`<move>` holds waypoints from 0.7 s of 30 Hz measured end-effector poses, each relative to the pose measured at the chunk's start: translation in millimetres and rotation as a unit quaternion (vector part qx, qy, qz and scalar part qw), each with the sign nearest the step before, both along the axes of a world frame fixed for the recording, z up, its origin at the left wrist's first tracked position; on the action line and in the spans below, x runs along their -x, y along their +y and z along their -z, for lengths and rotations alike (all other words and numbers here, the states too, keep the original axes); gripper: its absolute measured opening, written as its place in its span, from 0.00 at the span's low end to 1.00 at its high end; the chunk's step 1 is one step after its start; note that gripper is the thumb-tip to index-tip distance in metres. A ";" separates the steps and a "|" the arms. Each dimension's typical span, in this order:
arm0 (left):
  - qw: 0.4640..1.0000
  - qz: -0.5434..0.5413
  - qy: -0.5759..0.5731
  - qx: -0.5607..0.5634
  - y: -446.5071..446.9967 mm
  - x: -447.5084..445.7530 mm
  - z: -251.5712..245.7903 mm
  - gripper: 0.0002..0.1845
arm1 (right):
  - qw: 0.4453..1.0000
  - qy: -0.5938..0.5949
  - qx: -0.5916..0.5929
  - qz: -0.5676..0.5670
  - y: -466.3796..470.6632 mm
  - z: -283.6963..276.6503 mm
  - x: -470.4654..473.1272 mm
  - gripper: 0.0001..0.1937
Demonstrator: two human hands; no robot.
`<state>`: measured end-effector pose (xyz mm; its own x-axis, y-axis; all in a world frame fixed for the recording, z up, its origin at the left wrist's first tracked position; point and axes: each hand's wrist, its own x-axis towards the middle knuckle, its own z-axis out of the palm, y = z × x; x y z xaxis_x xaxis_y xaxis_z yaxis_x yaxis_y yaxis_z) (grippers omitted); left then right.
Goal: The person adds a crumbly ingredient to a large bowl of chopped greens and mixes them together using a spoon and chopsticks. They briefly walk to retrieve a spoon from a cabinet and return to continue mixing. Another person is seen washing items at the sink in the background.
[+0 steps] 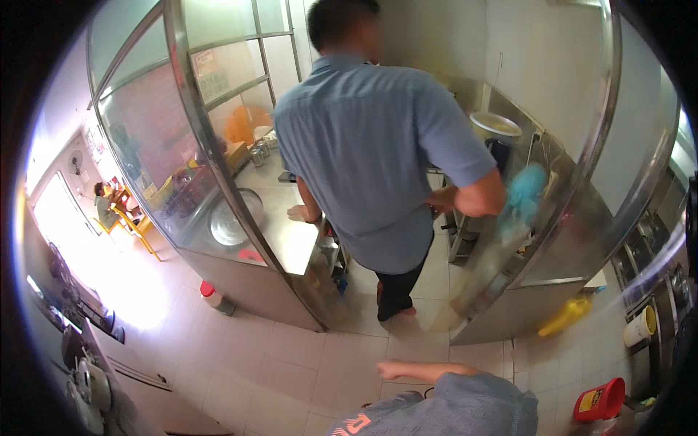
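My right hand [390,370] reaches across in front of my chest, above the tiled floor [349,376]. Its fingers look loosely curled, but the hand is too small to tell whether they are closed. No object shows in it. My left hand is out of view. Ahead of me a person in a blue-grey shirt [360,163] stands, back turned, in the opening of a glass-and-metal partition. That person's left hand [301,213] rests on a stainless steel counter [289,240]; the other is at their waist.
A round metal lid or tray [229,223] lies behind the left glass. A large pot [496,124] stands back right. Metal posts [218,158] frame the opening. A red-lidded container [208,290] is on the floor; a red bucket [600,400] and white bucket [641,327] stand at right.
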<state>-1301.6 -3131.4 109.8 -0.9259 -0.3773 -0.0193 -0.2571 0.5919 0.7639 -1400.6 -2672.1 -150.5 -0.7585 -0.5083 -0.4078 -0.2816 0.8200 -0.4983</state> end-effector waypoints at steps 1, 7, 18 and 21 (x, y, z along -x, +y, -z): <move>1.000 0.017 -0.008 -0.007 -11.2 27.3 4.9 0.12 | 0.995 -0.083 0.032 0.054 -46.2 -14.4 39.0 0.12; 0.994 0.078 -0.074 -0.025 -133.1 153.5 73.8 0.13 | 0.964 0.028 0.263 -0.006 -320.8 -88.9 216.9 0.12; 0.998 -0.013 0.057 0.004 -460.7 264.7 136.0 0.10 | 0.953 0.021 -0.181 0.242 -335.2 33.8 351.2 0.10; 0.998 -0.030 0.034 -0.032 -515.2 363.0 58.7 0.08 | 0.912 -0.170 -0.236 0.288 -333.3 48.3 353.9 0.08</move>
